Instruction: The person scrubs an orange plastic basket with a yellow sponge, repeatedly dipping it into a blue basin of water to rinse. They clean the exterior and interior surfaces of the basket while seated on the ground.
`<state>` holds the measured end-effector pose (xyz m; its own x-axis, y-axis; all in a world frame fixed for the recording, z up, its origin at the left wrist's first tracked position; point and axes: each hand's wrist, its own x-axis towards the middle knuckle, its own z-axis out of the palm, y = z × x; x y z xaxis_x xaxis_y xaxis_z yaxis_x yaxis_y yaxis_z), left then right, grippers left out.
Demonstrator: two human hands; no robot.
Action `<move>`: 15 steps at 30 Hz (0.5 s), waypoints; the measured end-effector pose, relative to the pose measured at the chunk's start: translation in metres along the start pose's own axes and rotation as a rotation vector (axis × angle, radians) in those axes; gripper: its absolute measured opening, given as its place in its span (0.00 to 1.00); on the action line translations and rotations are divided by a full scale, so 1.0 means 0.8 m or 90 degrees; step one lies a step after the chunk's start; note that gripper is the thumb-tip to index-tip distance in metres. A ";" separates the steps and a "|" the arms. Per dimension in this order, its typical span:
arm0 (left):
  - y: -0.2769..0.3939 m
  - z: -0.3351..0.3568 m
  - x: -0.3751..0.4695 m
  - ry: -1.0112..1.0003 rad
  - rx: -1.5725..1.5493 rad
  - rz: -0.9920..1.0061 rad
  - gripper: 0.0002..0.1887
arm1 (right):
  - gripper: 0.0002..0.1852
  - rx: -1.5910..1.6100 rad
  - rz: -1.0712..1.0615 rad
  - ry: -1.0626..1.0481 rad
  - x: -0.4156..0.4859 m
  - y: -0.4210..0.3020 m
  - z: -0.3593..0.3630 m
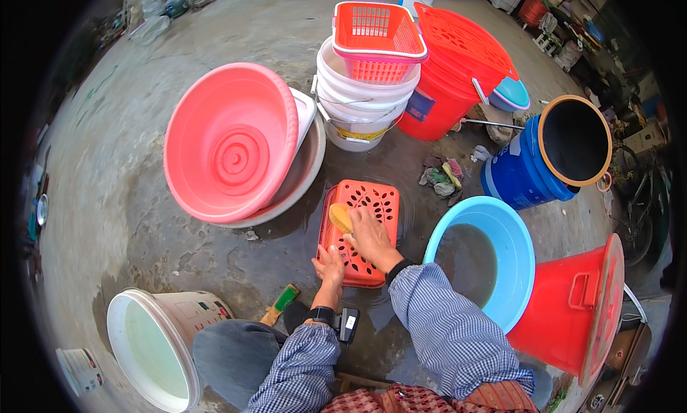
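An orange-red plastic basket (386, 198) with leaf-shaped holes lies on the wet concrete in front of me, its holed face up. My right hand (370, 236) is over it and grips a yellow brush (341, 218) near the basket's left edge. My left hand (330, 265) touches the basket's near left side, fingers spread, holding nothing that shows. Right of the basket stands a light blue basin (507, 241) with murky water (466, 260). A scrubbing brush with green bristles (286, 297) lies by my left knee.
A pink basin (236, 145) leans on other basins at the left. White buckets (370, 99) carry a red basket (378, 37); a red bucket (440, 91) stands beside them. Blue buckets (515, 169) and a red tub (558, 305) are right, a water-filled bucket (209, 305) lower left, rags (444, 178) ahead.
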<state>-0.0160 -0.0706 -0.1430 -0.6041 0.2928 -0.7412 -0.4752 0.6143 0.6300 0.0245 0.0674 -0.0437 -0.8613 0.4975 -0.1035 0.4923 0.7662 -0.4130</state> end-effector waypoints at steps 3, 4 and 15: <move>0.003 0.000 0.000 -0.002 0.059 -0.005 0.41 | 0.35 -0.017 0.144 0.064 0.055 0.039 -0.030; 0.006 -0.001 -0.001 -0.009 0.043 -0.035 0.41 | 0.35 0.001 0.179 0.068 0.062 0.047 -0.038; 0.008 -0.003 -0.010 -0.032 -0.062 0.034 0.34 | 0.38 0.028 0.133 -0.014 -0.055 0.023 -0.023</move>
<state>-0.0159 -0.0706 -0.1324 -0.5983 0.3610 -0.7154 -0.5051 0.5231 0.6864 0.0740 0.0669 -0.0298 -0.7442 0.6339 -0.2105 0.6544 0.6287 -0.4202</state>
